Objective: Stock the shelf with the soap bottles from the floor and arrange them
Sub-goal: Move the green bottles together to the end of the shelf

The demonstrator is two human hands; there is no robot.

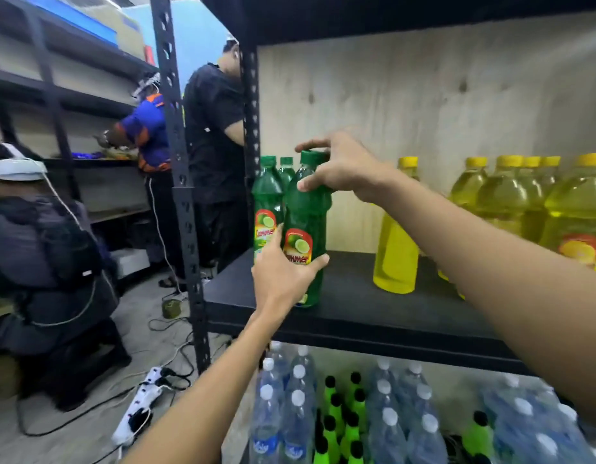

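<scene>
A green soap bottle (306, 216) with a lime label and green cap stands upright near the front left of the black shelf board (356, 306). My left hand (283, 276) wraps its lower body from the left. My right hand (343, 165) grips its neck and cap from the right. Two more green bottles (267, 192) stand just behind it against the left post. Several yellow soap bottles (500, 199) fill the right side of the same shelf, one (395, 259) standing apart toward the middle.
The lower shelf holds packs of clear water bottles (386, 426) and small green bottles with black caps (343, 420). A black shelf post (186, 209) rises at left. Three people work in the aisle at left. A power strip (139, 406) and cables lie on the floor.
</scene>
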